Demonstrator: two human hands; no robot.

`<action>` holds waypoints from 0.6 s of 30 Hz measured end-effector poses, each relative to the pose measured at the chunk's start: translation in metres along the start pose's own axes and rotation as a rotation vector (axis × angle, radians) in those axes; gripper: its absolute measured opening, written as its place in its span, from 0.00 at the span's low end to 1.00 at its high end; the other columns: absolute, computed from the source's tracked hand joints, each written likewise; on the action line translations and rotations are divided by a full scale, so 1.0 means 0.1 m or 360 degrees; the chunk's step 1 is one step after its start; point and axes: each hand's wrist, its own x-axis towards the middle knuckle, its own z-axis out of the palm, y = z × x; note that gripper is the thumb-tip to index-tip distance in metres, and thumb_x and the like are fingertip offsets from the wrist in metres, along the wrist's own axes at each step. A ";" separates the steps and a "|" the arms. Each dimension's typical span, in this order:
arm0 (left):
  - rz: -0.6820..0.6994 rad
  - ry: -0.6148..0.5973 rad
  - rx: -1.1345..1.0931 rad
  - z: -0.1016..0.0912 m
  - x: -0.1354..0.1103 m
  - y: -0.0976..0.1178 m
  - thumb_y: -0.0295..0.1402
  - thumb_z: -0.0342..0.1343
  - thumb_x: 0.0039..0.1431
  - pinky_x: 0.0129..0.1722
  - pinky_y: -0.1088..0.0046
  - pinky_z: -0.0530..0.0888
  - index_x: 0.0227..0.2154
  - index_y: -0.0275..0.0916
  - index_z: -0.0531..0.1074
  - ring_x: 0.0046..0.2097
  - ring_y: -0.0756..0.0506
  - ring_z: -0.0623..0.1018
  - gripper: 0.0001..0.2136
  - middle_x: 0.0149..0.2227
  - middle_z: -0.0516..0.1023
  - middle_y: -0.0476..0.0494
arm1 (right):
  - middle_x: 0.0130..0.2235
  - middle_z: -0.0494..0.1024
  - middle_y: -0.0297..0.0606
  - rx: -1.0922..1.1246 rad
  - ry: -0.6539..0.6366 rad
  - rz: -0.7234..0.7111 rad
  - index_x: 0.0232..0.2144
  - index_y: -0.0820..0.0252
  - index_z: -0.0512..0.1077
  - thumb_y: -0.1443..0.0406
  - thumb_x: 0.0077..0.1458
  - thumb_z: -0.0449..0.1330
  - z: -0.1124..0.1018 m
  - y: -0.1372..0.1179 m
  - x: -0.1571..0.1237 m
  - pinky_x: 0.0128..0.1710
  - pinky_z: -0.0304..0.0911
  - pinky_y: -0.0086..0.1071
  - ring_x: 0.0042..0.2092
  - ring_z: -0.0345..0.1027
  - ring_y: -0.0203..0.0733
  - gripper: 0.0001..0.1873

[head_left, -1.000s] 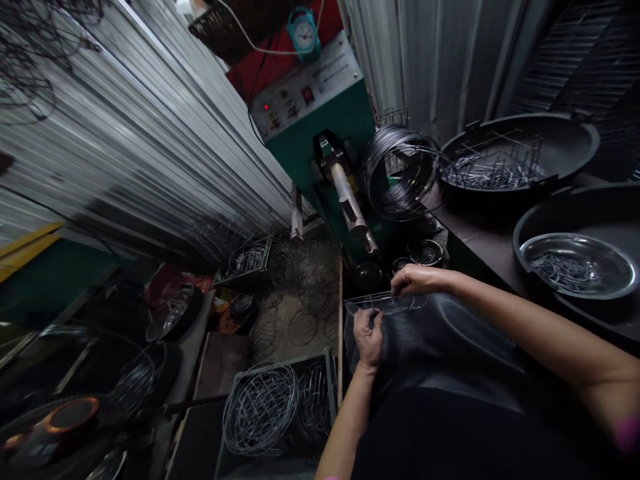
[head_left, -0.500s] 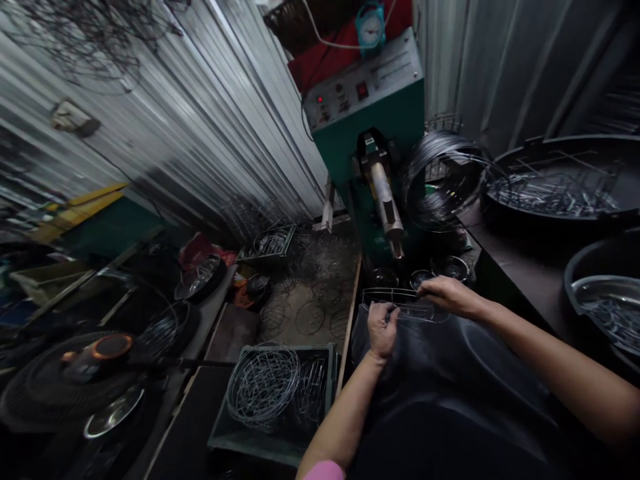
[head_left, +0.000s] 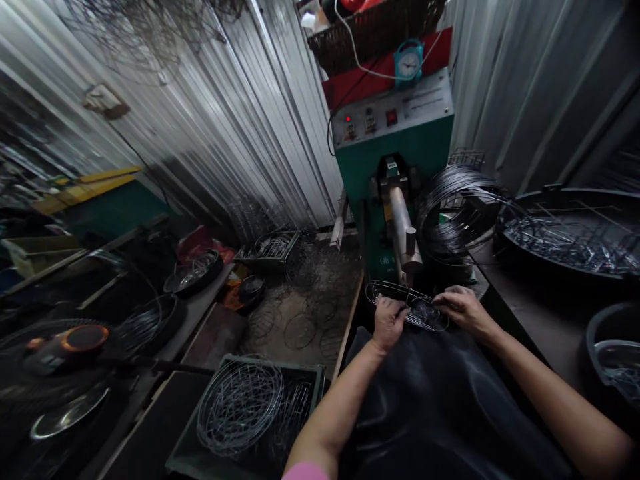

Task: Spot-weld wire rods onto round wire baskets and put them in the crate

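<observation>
A round wire rack (head_left: 417, 322) is held level between my two hands, right under the tip of the green spot welder (head_left: 367, 150). My left hand (head_left: 390, 322) pinches its near left side. On the right, my right hand (head_left: 463, 308) closes its fingers at the rack's far right edge; what exactly lies between those fingertips is too small to make out. The welder's metal arm (head_left: 404, 230) points down at the rack's rear edge. Whether the tip touches the wire cannot be told. A dark apron (head_left: 425, 393) covers my lap below.
A crate (head_left: 177, 460) of wire racks stands at lower left. On the right are a wire coil (head_left: 460, 207), a wide black pan (head_left: 565, 263) of small metal pieces and a black tub (head_left: 595, 340). Wire rings (head_left: 300, 330) lie on the floor. A fan (head_left: 65, 347) is at far left.
The rack has gone from tilted near my lap to level under the welder tip. My right hand has shifted right along it. The view has turned, so the surroundings sit lower.
</observation>
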 end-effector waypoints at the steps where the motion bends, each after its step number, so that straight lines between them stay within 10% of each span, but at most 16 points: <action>1: -0.0009 -0.0012 0.0016 -0.01 0.03 0.00 0.29 0.56 0.54 0.55 0.58 0.58 0.29 0.41 0.73 0.38 0.46 0.72 0.02 0.30 0.75 0.47 | 0.28 0.75 0.41 -0.0005 0.0024 0.0009 0.26 0.55 0.76 0.52 0.50 0.54 0.01 0.03 0.02 0.41 0.58 0.43 0.35 0.66 0.48 0.17; 18: -0.0103 -0.0112 -0.0285 -0.05 0.14 -0.06 0.29 0.56 0.53 0.47 0.66 0.63 0.26 0.39 0.71 0.37 0.47 0.71 0.02 0.30 0.74 0.47 | 0.30 0.77 0.40 0.0117 0.0030 0.0110 0.27 0.56 0.77 0.53 0.49 0.56 -0.02 -0.03 0.05 0.42 0.62 0.41 0.36 0.69 0.47 0.16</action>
